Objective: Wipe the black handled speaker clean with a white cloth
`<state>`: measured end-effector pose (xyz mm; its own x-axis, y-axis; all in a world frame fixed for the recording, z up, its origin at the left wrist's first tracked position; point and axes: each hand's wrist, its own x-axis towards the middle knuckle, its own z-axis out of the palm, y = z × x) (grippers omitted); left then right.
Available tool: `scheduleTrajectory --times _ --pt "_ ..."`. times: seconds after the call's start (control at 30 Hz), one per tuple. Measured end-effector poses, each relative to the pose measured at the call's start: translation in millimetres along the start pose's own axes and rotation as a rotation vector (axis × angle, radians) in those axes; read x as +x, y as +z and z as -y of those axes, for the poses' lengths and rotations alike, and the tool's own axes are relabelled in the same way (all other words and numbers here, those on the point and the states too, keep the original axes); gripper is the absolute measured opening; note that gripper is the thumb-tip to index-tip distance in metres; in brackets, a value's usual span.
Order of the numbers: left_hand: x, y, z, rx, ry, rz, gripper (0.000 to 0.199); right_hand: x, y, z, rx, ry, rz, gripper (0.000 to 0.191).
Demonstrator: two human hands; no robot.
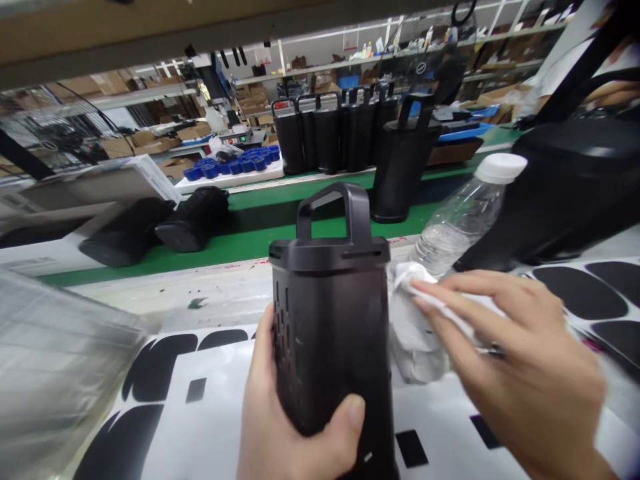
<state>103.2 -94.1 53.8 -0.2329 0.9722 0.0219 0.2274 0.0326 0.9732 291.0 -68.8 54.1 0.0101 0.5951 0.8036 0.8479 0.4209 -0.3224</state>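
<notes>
My left hand (305, 427) is wrapped round a black plastic housing (335, 320) with a carry handle on top and slots down its left side. The housing stands upright in front of me, its lower end cut off by the frame. My right hand (520, 360) pinches a white cloth (417, 277) between thumb and fingers, beside the housing's right edge. Whether the cloth touches the housing I cannot tell. Just behind the cloth leans a clear plastic bottle (460, 217) with a white cap, some liquid inside. A crumpled whitish item (417, 350) lies below the cloth.
Past the bench runs a green conveyor belt (260, 227), with similar black housings (327, 137) standing on its far side. Two dark units (193, 220) lie at left near blue caps (235, 163). White sheets with black cut-outs (215, 380) cover the bench. A shelf beam (150, 40) crosses overhead.
</notes>
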Motion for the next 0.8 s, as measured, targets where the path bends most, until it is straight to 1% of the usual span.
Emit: scheduleTrajectory --times 0.03,0.07,0.1,0.13,0.17,0.2,0.27,0.33,0.4,0.47,0.53,0.67,0.73,0.8 --pt "0 -1.0 1 -0.013 -0.017 -0.013 0.102 4 0 -5 -0.005 0.09 -0.038 0.011" --pt "0 -1.6 1 -0.037 -0.037 -0.022 0.101 8 0 -8 0.018 0.205 -0.073 0.012" --pt "0 -1.9 0 -0.066 -0.055 -0.026 0.099 12 -1 -8 0.061 0.313 -0.102 0.013" --pt "0 -2.1 -1 -0.093 -0.069 -0.026 0.097 15 -2 -6 0.1 0.378 -0.128 0.014" --pt "0 -2.4 -2 -0.11 -0.075 -0.025 0.096 18 -3 -1 0.128 0.396 -0.145 0.014" --pt "0 -2.7 -2 -0.116 -0.074 -0.024 0.096 21 -5 4 0.152 0.379 -0.152 0.013" --pt "0 -3.7 -1 -0.117 -0.071 -0.024 0.098 26 -6 13 0.182 0.301 -0.145 0.011" --pt "0 -4.8 1 -0.141 -0.083 -0.031 0.101 30 -6 16 0.158 0.261 -0.147 0.01" --pt "-1 -5.7 4 -0.202 -0.103 -0.039 0.106 32 -5 12 0.149 0.284 -0.131 0.012" --pt "-2 -6.5 8 -0.258 -0.116 -0.056 0.112 35 -1 8 0.232 0.323 -0.067 0.024" --pt "-4 -7.6 12 -0.295 -0.115 -0.061 0.114 38 5 9 0.376 0.346 0.039 0.044" --pt "-2 -9.9 16 -0.351 -0.097 -0.052 0.111 43 20 19 0.618 0.377 0.22 0.079" --pt "2 -10.5 15 -0.379 -0.074 -0.017 0.108 42 27 24 0.734 0.401 0.298 0.094" --pt "6 -10.4 12 -0.408 -0.023 0.061 0.102 40 34 27 0.86 0.428 0.381 0.109"
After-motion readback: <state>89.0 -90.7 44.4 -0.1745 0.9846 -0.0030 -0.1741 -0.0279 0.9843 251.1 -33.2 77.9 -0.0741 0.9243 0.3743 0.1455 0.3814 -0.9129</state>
